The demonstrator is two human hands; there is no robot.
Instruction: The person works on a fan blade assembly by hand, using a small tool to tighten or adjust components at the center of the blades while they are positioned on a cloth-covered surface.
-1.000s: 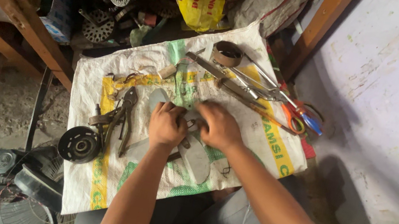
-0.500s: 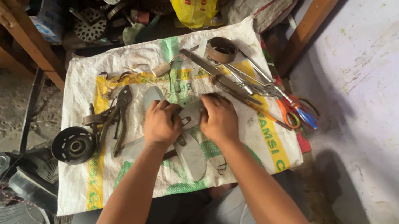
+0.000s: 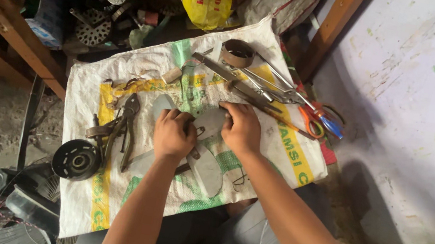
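Both hands, left hand [image 3: 172, 134] and right hand [image 3: 240, 127], grip grey fan blades [image 3: 208, 165] fanning outward.

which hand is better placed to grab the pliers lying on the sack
Left, probably. The pliers lie on the sack just outside the left hand. The right hand sits farther off, across the grey blades, and would have to cross over.

On the woven sack [image 3: 285, 146], both hands rest near its middle: the left hand [image 3: 172, 134] and the right hand [image 3: 240, 128] on the metal blades [image 3: 205, 155]. Pliers [image 3: 126, 124] lie left of the hands, the tape roll [image 3: 238, 53] behind them, and the scissors [image 3: 319, 121] to the right.
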